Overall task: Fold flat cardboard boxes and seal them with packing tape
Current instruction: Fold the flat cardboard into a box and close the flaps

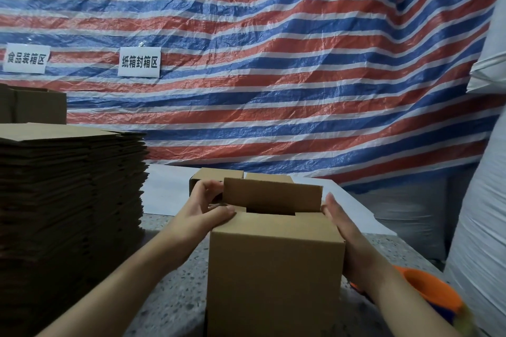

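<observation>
Striped tarp point(273, 63) in red, blue and white is hanging behind your worktop point(175, 282), and two white signs point(139, 61) with black characters are sticking to it. You are standing at the near edge of the speckled worktop with a box point(273, 268) sitting upright in front of you, close to that edge and a little right of the middle. Its far flap point(272, 197) is standing up, while the near flap is lying down across the opening with a dark gap showing behind it.

Your left hand point(204, 210) is gripping the box's top left edge: the thumb is lying along the folded flap and the fingers are curling over the side flap. Your right hand point(345, 230) is pressing flat against the box's right side, fingers straight and pointing away from you, fingertips reaching the top right corner.

A tall stack point(71, 200) of flat cardboard is filling the left edge of the worktop, well apart from the box. A second box point(216, 175) with open flaps is sitting just behind the first, on a white sheet point(164, 191) covering the far part of the worktop. An orange object point(430, 293) is showing at the right edge, just beyond your right wrist; you cannot tell what it is. White sacks point(482, 227) are rising along the right side.
</observation>
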Tool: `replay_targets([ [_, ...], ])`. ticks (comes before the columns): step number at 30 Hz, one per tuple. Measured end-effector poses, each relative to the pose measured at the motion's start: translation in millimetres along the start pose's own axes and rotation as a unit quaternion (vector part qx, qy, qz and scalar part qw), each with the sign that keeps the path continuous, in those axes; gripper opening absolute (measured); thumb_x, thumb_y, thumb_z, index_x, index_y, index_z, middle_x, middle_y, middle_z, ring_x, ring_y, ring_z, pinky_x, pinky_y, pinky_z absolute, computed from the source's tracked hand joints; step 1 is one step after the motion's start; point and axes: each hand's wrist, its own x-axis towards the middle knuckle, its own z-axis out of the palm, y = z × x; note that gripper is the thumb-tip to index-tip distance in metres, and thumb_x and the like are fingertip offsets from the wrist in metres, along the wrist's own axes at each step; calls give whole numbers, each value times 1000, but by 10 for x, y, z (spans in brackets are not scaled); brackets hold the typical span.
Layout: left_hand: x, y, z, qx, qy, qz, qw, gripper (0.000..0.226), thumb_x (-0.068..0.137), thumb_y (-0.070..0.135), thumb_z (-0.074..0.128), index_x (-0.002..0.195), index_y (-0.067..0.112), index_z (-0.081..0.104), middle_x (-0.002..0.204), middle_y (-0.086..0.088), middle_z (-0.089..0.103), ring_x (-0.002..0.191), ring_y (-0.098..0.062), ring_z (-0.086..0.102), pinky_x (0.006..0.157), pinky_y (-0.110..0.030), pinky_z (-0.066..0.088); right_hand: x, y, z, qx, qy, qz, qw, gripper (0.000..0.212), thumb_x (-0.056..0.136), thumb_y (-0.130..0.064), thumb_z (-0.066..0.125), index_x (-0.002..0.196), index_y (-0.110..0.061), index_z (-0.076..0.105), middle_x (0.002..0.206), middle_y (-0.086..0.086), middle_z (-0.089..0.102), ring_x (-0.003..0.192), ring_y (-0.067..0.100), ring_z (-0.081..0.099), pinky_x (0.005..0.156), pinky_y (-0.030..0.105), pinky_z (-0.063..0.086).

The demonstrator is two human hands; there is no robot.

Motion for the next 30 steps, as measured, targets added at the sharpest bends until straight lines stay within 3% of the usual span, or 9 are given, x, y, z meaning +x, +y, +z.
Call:
replay_targets([
  [2, 7, 3, -4, 3, -6, 20, 1000, 64, 74, 30, 76, 127, 42, 43, 132, 13, 55, 120, -10, 57, 101, -34, 45, -12, -39, -30, -19, -14, -44, 999, 71, 77, -61, 69, 136, -26, 51, 116, 4, 74, 107, 23, 71, 79, 28, 59],
  [6, 25, 1, -4, 4, -19, 30, 999, 83, 75, 33, 81, 134, 59, 29, 129, 26, 46, 118, 2, 53, 91, -19, 46, 1, -92, -75, -35, -49, -89, 994, 57, 84, -35, 67, 137, -23, 51, 121, 10, 71, 112, 29, 69, 83, 30, 58],
  [9, 31, -6, -7, 15, -17, 29, 999, 79, 74, 31, 82, 135, 55, 37, 133, 18, 51, 115, 1, 58, 89, -19, 50, 8, -111, -72, -19, -51, -120, 991, 62, 84, -25, 68, 142, -31, 47, 128, 9, 68, 115, 30, 67, 84, 31, 58],
  [13, 13, 21, -23, 40, -17, 37, 998, 58, 74, 30, 77, 125, 49, 57, 123, 10, 64, 115, -10, 61, 99, -32, 48, -5, -105, -81, -22, -25, -141, 989, 66, 85, -26, 77, 143, -38, 48, 132, -5, 64, 119, 22, 65, 90, 31, 57],
  [17, -22, 51, -24, 60, -22, 48, 997, 20, 78, 33, 77, 98, 34, 74, 102, 9, 72, 98, -9, 68, 77, -21, 53, -15, -115, -100, -19, -18, -148, 989, 37, 81, -21, 68, 118, -16, 73, 125, -2, 69, 118, 21, 66, 91, 34, 57],
  [21, -31, 54, -11, 86, -9, 43, 995, 19, 74, 36, 68, 89, 29, 78, 104, 5, 73, 97, -10, 68, 79, -22, 48, -13, -115, -119, -64, -19, -140, 988, 27, 82, -27, 65, 88, -3, 78, 123, -5, 71, 118, 15, 64, 93, 31, 52],
  [26, -47, 112, -17, 132, -10, 53, 990, 6, 83, 34, 73, 85, 31, 78, 104, 7, 74, 99, -9, 67, 83, -26, 49, 6, -115, -135, -115, -4, -150, 982, 31, 83, -31, 65, 87, -6, 81, 115, 0, 74, 111, 18, 67, 97, 38, 50],
  [28, -54, 194, -26, 190, -20, 58, 980, 14, 91, 28, 67, 83, 33, 78, 104, 13, 73, 102, -5, 65, 89, -30, 48, 15, -119, -134, -123, -3, -152, 981, 31, 82, -33, 65, 89, -7, 81, 115, 0, 74, 111, 18, 67, 97, 38, 49],
  [30, -67, 318, -30, 280, -32, 58, 958, 19, 94, 24, 64, 88, 37, 78, 101, 23, 71, 103, 5, 60, 91, -23, 44, 15, -120, -130, -133, -1, -154, 979, 32, 82, -34, 65, 89, -8, 81, 117, -1, 73, 112, 18, 66, 100, 40, 48],
])
